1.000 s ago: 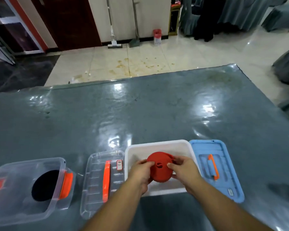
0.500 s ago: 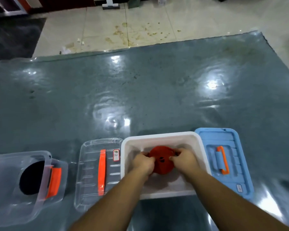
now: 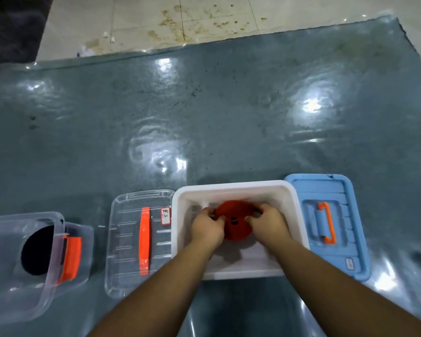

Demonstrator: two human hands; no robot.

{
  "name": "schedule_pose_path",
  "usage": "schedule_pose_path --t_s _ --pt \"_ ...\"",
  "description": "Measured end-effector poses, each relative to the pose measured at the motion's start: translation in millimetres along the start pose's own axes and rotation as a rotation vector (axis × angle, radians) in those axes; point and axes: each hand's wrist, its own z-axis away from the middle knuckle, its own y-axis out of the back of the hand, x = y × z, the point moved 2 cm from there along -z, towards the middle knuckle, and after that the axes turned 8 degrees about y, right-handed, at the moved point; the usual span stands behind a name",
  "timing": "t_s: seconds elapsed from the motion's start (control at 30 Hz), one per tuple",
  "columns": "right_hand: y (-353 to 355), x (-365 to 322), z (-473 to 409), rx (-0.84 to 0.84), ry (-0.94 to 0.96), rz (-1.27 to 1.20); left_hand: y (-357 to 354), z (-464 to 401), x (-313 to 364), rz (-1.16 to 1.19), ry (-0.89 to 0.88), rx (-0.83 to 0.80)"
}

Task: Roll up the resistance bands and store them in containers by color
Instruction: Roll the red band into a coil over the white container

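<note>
**Red roll held inside the white tub at the table's near edge**

Red and tightly coiled, the rolled resistance band (image 3: 233,223) sits low inside the white rectangular plastic tub (image 3: 233,187), gripped from both sides. The left hand (image 3: 208,227) curls its fingers round the roll's left rim, and the right hand (image 3: 267,224) curls round its right rim; both forearms reach in over the tub's near wall. Whether the roll touches the tub floor cannot be told.

The tub stands at the near edge of the grey-blue table under a glossy clear sheet (image 3: 204,117). Just beside its right wall lies a flat light-blue plastic lid with an orange handle (image 3: 326,227), touching or nearly touching the tub. Just beside its left wall lies a clear plastic lid with an orange strip handle (image 3: 139,242) and a small white label near its far right corner.

Further left along the same near edge, a clear plastic box with an orange clasp (image 3: 34,263) is tipped on its side, with a black rolled band (image 3: 38,250) inside it.

Beyond the containers the table runs bare and shiny to its far edge, where stained cream floor tiles (image 3: 180,18) begin.
</note>
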Motion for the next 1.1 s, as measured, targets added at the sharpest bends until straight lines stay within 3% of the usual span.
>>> schedule_pose_path --t_s 0.7,0.83,1.1 --pt "5.8 2.4 -10.9 -0.115 0.102 0.042 -3.2 4.0 -10.5 0.129 0.099 -0.019" --pt "5.4 0.0 -10.2 -0.108 0.106 0.065 1.9 0.1 -3.3 0.027 0.062 -0.076" --pt "10.0 -21.8 7.6 -0.215 0.092 0.329 14.3 7.3 7.8 -0.383 -0.005 0.029"
